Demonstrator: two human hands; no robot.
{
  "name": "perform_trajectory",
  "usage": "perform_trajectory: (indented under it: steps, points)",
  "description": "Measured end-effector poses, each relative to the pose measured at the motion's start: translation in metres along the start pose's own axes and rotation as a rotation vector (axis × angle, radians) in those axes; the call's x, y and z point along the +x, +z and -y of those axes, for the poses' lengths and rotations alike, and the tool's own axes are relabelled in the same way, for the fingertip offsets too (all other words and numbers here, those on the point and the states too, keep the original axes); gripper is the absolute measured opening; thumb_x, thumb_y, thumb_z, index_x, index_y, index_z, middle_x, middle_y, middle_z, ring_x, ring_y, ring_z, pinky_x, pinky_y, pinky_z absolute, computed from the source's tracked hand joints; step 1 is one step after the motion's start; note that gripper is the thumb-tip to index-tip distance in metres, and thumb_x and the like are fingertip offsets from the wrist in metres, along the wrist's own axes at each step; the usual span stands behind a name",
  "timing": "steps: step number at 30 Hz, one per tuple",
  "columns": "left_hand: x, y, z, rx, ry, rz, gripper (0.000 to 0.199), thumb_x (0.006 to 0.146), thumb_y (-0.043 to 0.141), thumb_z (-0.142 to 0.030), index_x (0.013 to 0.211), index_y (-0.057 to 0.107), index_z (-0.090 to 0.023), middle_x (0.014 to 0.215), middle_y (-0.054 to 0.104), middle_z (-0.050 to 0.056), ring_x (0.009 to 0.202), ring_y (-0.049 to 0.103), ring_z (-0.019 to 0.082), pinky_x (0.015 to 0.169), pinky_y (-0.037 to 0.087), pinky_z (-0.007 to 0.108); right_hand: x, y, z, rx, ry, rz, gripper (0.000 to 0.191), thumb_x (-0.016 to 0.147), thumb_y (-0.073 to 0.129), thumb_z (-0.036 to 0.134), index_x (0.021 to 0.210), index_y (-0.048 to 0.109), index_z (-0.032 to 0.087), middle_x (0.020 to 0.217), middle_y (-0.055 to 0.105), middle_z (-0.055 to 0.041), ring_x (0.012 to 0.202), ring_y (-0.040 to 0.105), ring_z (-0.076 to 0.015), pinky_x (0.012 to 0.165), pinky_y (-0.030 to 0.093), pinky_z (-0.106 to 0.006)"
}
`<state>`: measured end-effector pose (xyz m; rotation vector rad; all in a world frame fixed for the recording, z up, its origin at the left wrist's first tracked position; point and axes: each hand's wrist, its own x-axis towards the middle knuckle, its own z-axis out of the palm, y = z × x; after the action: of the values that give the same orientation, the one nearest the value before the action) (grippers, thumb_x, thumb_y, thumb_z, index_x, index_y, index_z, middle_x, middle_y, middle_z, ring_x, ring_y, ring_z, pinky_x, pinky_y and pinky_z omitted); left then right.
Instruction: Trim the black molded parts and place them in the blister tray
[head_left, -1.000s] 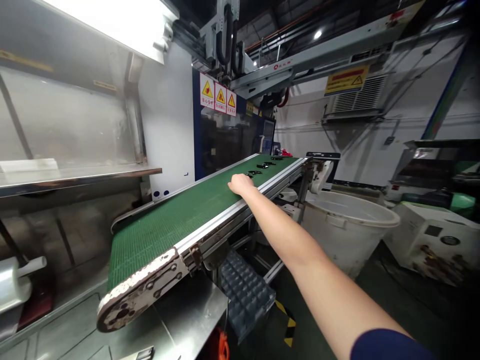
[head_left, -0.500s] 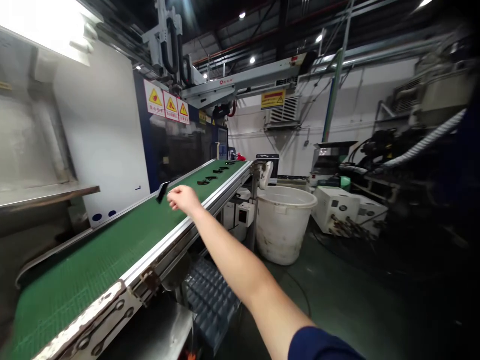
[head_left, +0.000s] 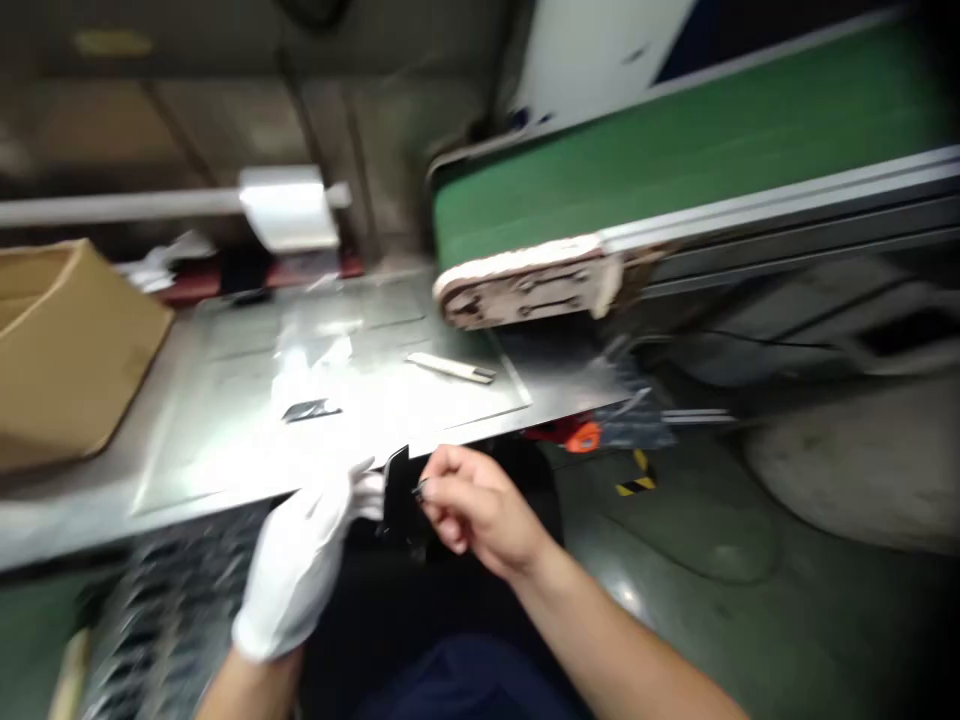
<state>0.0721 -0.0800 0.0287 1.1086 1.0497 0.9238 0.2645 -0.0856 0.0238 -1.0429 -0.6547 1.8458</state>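
A glossy black plastic part [head_left: 396, 488] is held between my two hands, just off the front edge of the metal table. My left hand [head_left: 298, 550], in a white glove, closes its fingers on the part's left side. Bare and curled in a pinch, my right hand [head_left: 472, 508] grips a small dark end at the part's right; blur hides exactly how the two join. Another dark flat piece [head_left: 311, 410] lies on the table beside some clear plastic film [head_left: 315, 362]. A pale-handled cutter [head_left: 451, 368] rests to its right.
A cardboard box [head_left: 82, 360] stands on the left of the metal table [head_left: 232, 460]. The green conveyor belt [head_left: 675, 140] ends above the table's right side. Under the table edge is an orange object [head_left: 583, 437]. A roll of white film [head_left: 291, 210] hangs at the back.
My view has turned left and down from the conveyor to the table. My right hand has come back from over the belt with a black part, and my gloved left hand has entered and grips it.
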Motion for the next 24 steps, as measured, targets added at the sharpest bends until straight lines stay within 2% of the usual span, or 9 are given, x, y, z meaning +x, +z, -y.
perform_trajectory:
  steps: [3,5,7,14,24]
  points:
    - [-0.030,-0.009,0.031,-0.328,-0.135,-0.009,0.051,0.106,0.043,-0.054,0.133,0.068,-0.018,0.091,0.077,0.012,0.077,0.073,0.024,0.067,0.061,0.037,0.011,0.007,-0.019,-0.077,0.088,0.070,0.020,0.078,0.074,0.029,0.076,0.056,0.019,0.057,0.059,0.0063,0.040,0.042,-0.0043,0.034,0.031,-0.013]
    - [-0.035,-0.004,0.047,-0.570,-0.169,0.021,0.049,0.106,0.046,-0.049,0.135,0.067,-0.015,0.084,0.077,0.010,0.068,0.072,0.021,0.059,0.058,0.030,0.010,0.012,-0.030,-0.129,0.130,0.101,0.018,0.080,0.072,0.027,0.076,0.056,0.019,0.056,0.058,0.0068,0.042,0.042,-0.0046,0.036,0.032,-0.013]
    - [-0.039,0.000,0.056,-0.699,-0.177,0.032,0.045,0.105,0.053,-0.047,0.132,0.068,-0.015,0.078,0.075,0.008,0.063,0.071,0.020,0.054,0.056,0.026,0.007,0.016,-0.039,-0.149,0.154,0.115,0.016,0.080,0.070,0.026,0.076,0.056,0.020,0.056,0.056,0.0073,0.043,0.042,-0.0049,0.036,0.032,-0.014]
    - [-0.053,0.001,0.062,-0.766,-0.217,0.024,0.045,0.104,0.054,-0.049,0.130,0.070,-0.015,0.075,0.074,0.007,0.062,0.072,0.018,0.054,0.056,0.023,0.006,0.015,-0.052,-0.129,0.198,0.141,0.017,0.082,0.067,0.027,0.077,0.052,0.021,0.056,0.053,0.0077,0.043,0.041,-0.0054,0.037,0.031,-0.015]
    - [-0.055,0.013,0.049,-0.745,-0.213,0.063,0.045,0.108,0.048,-0.048,0.134,0.068,-0.019,0.078,0.076,0.006,0.066,0.075,0.018,0.056,0.057,0.023,-0.003,0.004,-0.044,-0.145,0.150,0.207,0.017,0.089,0.068,0.031,0.082,0.055,0.022,0.059,0.055,0.0057,0.047,0.046,-0.0085,0.043,0.036,-0.020]
